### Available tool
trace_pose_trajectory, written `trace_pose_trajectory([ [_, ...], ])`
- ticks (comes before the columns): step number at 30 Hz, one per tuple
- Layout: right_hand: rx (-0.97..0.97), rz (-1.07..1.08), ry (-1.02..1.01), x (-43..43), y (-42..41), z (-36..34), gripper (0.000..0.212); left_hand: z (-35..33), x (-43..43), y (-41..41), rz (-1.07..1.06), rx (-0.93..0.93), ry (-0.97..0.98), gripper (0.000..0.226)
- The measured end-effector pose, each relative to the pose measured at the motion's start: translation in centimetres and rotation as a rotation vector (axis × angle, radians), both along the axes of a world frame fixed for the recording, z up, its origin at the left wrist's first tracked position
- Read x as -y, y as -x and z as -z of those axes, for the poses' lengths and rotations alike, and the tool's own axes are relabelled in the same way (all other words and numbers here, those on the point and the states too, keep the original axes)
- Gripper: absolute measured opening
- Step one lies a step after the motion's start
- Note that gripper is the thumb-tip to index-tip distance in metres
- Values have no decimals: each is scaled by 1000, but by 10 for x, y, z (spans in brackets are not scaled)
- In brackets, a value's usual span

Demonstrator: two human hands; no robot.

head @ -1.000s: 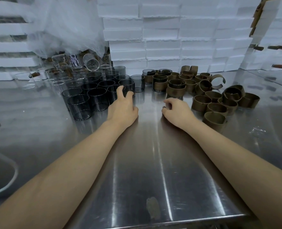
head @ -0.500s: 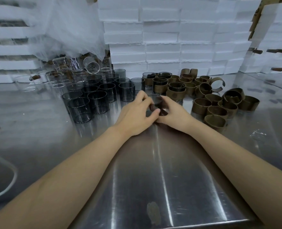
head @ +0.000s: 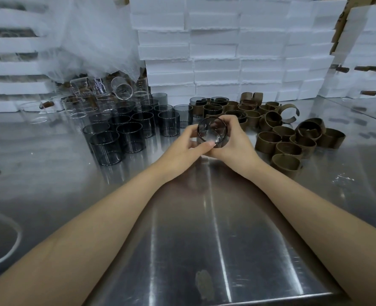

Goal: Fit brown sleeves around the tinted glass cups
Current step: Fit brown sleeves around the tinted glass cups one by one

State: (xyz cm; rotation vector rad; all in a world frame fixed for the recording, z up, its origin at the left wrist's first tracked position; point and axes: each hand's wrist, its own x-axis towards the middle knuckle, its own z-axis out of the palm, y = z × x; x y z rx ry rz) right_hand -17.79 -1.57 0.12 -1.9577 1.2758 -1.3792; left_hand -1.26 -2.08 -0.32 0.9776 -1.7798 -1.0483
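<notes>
Both hands hold one tinted glass cup (head: 212, 129) tipped with its mouth toward me, just above the steel table (head: 182, 217). My left hand (head: 186, 146) pinches its near rim with thumb and fingers. My right hand (head: 235, 140) curls around its right side and far rim. Whether a brown sleeve sits on this cup is hidden by my fingers. Bare tinted cups (head: 125, 138) stand grouped to the left. Loose brown sleeves (head: 288, 142) lie in a heap to the right. Several sleeved cups (head: 213, 109) stand behind my hands.
Clear glass cups (head: 120, 88) pile up at the back left under a sheet of white plastic wrap (head: 90, 40). Stacked white foam boxes (head: 237, 51) wall off the back. A white curved rim (head: 4, 250) shows at the left edge. The table's front edge (head: 226, 299) lies close below.
My left hand took a tinted cup from the group and brought it to the middle. Both hands now hold it, raised and tipped toward me.
</notes>
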Motion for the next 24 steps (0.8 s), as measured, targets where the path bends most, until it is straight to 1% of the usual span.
trace_pose_trajectory([
  [4, 20, -29, 22, 1, -1, 0, 67, -4, -2, -1, 64, -74, 54, 37],
  [7, 46, -49, -1, 2, -1, 0, 70, -8, -4, 0, 99, -135, 49, 37],
  [11, 53, -65, -9, 2, -1, 0, 76, -10, -4, 0, 139, -201, -25, 34],
  [19, 47, -89, -29, 5, 2, 1, 77, -8, 2, -1, 105, -242, -118, 32],
  [24, 49, -110, -51, 5, 3, 2, 82, -8, 4, 0, 76, -280, -177, 31],
])
